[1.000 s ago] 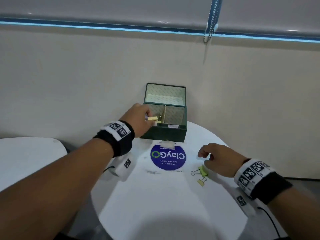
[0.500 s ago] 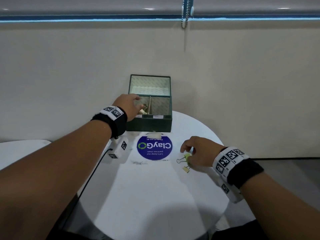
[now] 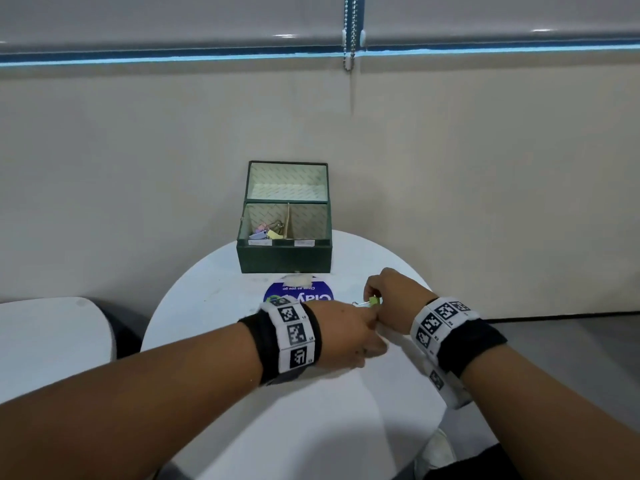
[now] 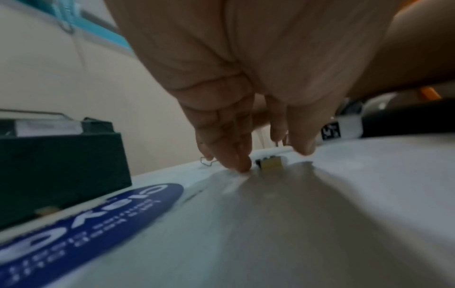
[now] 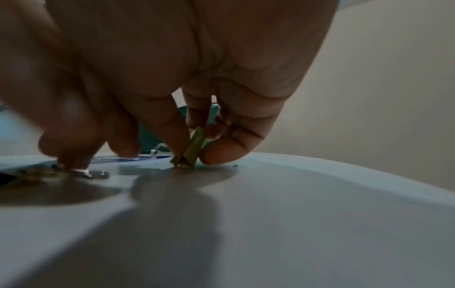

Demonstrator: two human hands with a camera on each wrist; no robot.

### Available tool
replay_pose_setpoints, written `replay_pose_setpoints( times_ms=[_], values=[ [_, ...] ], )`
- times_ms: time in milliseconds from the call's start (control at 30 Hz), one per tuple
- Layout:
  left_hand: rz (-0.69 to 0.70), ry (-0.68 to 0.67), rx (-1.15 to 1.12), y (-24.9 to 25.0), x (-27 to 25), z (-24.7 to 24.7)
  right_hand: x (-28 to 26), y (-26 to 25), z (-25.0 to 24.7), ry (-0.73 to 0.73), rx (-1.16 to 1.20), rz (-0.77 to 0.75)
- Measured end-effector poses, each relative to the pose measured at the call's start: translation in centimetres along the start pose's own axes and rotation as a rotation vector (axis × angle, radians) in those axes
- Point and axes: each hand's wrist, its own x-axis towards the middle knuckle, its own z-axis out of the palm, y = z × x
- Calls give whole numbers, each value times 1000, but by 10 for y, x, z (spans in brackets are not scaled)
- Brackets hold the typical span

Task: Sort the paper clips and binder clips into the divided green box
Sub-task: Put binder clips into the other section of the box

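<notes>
The green box [image 3: 284, 261] stands open at the table's far edge, with several pastel binder clips [image 3: 266, 233] in its left compartment; the right compartment's floor is hidden. My right hand [image 3: 372, 300] pinches a green binder clip [image 5: 195, 147] between finger and thumb, and the clip's lower edge touches the table. My left hand [image 4: 270, 157] reaches down just left of it, straight fingers [image 4: 237, 161] touching the table beside a small yellow binder clip [image 4: 270, 165], thumb on the other side, not closed on it. In the head view that clip is hidden under the left hand [image 3: 346, 327].
The round white table [image 3: 214, 306] carries a blue round sticker [image 3: 313, 295] in front of the box. A second white tabletop [image 3: 52, 341] lies at the left. A beige wall rises close behind the box.
My left hand has left the box's left compartment without its yellow clip and swung right and down beside the right hand. The right hand has taken hold of the green clip.
</notes>
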Motion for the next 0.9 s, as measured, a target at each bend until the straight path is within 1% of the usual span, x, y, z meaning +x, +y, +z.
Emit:
replay_pose_setpoints(
  times_ms=[67,167,267,333,400,433,467,500,567,667,733,800,867,900],
  values=[
    [-24,-3,-4,-4,2,5,0,2,1,41,5,7],
    [-110,13,-81,-8,-4,4,0,5,3,96,42,7],
    [-288,52,-189,-21,-18,-2,0,5,2,139,103,-40],
    [-413,133,-293,-34,-26,-5,-3,2,-1,146,157,-81],
    [-556,210,-478,-48,-32,-7,-6,-4,-3,160,231,-128],
    [-628,231,-647,-51,-35,-9,-7,-7,-3,160,270,-156],
    [-668,242,-828,-54,-37,-11,-8,-10,-3,150,297,-184],
    [-672,255,-988,-54,-39,-13,-8,-13,-2,130,311,-206],
    [-621,282,-1120,-56,-43,-15,-7,-19,-1,91,314,-233],
    [-585,315,-1094,-55,-46,-17,-3,-27,-1,88,333,-245],
    [-602,338,-1049,-58,-48,-18,-1,-33,-2,90,380,-235],
    [-620,324,-1018,-67,-53,-22,1,-38,-3,104,431,-242],
    [-650,337,-911,-82,-60,-28,4,-42,-8,132,450,-237],
    [-685,383,-844,-92,-64,-33,6,-43,-12,150,451,-220]
  ],
)
